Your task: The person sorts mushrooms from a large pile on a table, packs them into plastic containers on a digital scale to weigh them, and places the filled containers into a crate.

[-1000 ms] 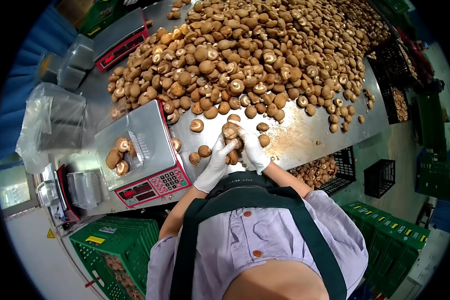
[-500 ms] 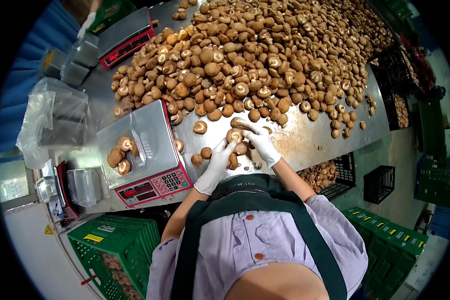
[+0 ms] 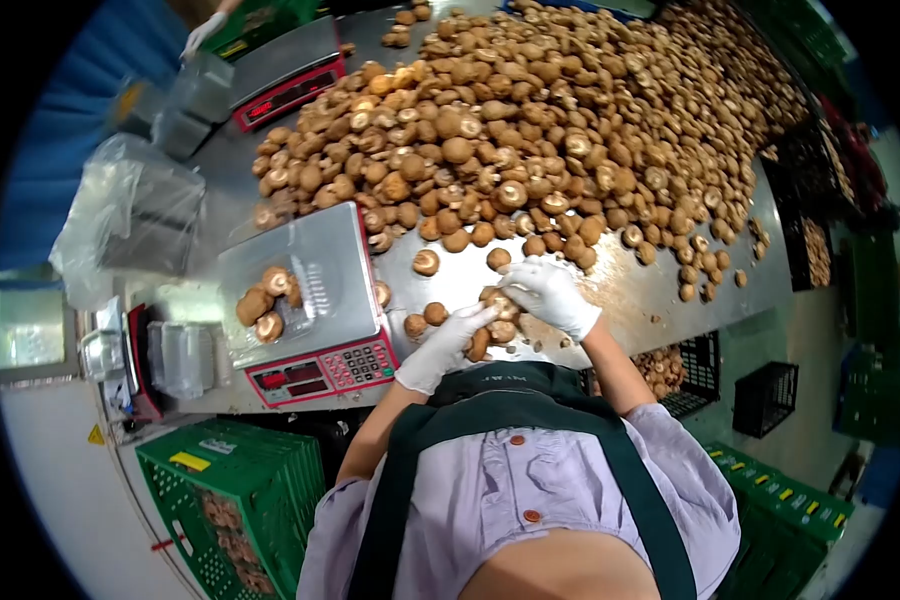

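**A mushroom point(image 3: 500, 303) up close**

The left hand point(image 3: 448, 348) holds it over the bench point(image 3: 660, 300), maybe to steady it. The right hand point(image 3: 552, 298) bends its fingers in beside it; I cannot tell if they grip. Loose mushrooms point(image 3: 436, 313) lie between the left hand and the scale point(image 3: 350, 310), in the way. A big mushroom pile point(image 3: 570, 130) sits behind.

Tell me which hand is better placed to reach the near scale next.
Likely the left hand: it lies between the near scale and the right hand, so its reach looks shorter.

blue curtain point(image 3: 45, 160) l., blk crate point(image 3: 766, 402) on flr point(image 3: 755, 338) r., ylw tri. sign point(image 3: 96, 435) l.
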`<state>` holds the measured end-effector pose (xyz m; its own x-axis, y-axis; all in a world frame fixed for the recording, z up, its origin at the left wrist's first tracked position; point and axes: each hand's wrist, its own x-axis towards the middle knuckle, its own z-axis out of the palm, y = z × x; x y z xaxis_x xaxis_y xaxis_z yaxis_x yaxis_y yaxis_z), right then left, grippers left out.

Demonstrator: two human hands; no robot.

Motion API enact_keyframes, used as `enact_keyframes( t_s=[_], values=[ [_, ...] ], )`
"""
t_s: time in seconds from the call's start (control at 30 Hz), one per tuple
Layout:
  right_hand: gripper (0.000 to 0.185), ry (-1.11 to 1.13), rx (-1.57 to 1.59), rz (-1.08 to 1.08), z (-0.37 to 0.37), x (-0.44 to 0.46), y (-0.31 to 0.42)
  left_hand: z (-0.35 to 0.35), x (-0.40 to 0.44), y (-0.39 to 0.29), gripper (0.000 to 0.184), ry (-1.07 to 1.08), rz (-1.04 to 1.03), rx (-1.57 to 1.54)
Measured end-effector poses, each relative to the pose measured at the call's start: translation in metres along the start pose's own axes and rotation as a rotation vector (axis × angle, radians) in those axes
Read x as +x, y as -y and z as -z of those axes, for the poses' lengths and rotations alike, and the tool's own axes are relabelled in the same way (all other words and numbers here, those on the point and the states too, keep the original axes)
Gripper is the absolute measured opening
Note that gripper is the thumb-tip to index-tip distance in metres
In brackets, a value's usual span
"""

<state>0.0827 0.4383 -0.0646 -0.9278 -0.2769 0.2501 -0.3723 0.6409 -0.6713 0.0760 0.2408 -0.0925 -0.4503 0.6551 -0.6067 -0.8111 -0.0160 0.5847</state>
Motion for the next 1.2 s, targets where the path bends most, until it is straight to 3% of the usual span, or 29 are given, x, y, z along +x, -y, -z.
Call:
enact_keyframes(
  t_s=[0.03,0.1,0.17,0.27,0.37,0.43,0.47,0.57,0.6,0.63,0.67,0.77,0.9,1.0,1.2],
  values=[
    [0.01,0.0,0.075,-0.129,-0.005,-0.003,-0.003,0.009,0.006,0.006,0.042,0.037,0.019,-0.028],
    [0.012,-0.197,0.274,-0.189,-0.014,-0.006,-0.007,0.026,0.017,0.024,0.049,0.138,-0.033,-0.085],
    [0.016,-0.263,0.411,-0.413,-0.031,-0.018,-0.036,0.026,0.009,0.017,0.052,0.046,-0.003,-0.183],
    [0.026,-0.191,0.339,-0.53,-0.03,-0.029,-0.047,0.03,-0.031,-0.016,0.047,0.029,-0.196,-0.316],
    [0.023,-0.068,0.332,-0.61,-0.03,-0.039,-0.045,0.048,-0.091,-0.051,0.044,-0.301,-0.391,-0.266],
    [0.018,-0.121,0.394,-0.562,-0.032,-0.045,-0.041,0.084,-0.119,-0.057,0.041,-0.499,-0.737,-0.106],
    [0.018,-0.125,0.393,-0.569,-0.031,-0.047,-0.041,0.087,-0.138,-0.066,0.039,-0.642,-0.833,-0.176],
    [0.018,-0.043,0.331,-0.573,-0.027,-0.049,-0.039,0.116,-0.165,-0.09,0.046,-0.947,-1.121,0.373],
    [0.019,-0.025,0.288,-0.566,-0.025,-0.047,-0.037,0.134,-0.166,-0.09,0.049,-1.199,-1.137,0.909],
    [0.019,-0.006,0.245,-0.555,-0.024,-0.046,-0.036,0.149,-0.166,-0.088,0.053,-1.419,-1.089,1.468],
    [0.019,-0.013,0.221,-0.535,-0.023,-0.045,-0.034,0.16,-0.165,-0.083,0.057,-1.384,-0.852,1.653],
    [0.019,-0.006,0.21,-0.523,-0.021,-0.044,-0.034,0.176,-0.158,-0.078,0.061,-1.225,-0.826,1.544],
    [0.019,-0.015,0.184,-0.51,-0.021,-0.041,-0.029,0.176,-0.169,-0.081,0.068,-1.258,-0.757,1.59],
    [0.019,0.032,0.176,-0.554,-0.019,-0.037,-0.021,0.185,-0.187,-0.086,0.076,-1.04,-0.876,1.159],
    [0.02,0.073,0.144,-0.49,-0.028,-0.033,-0.022,0.192,-0.223,-0.097,0.047,-1.176,-1.002,0.822]
  ],
)
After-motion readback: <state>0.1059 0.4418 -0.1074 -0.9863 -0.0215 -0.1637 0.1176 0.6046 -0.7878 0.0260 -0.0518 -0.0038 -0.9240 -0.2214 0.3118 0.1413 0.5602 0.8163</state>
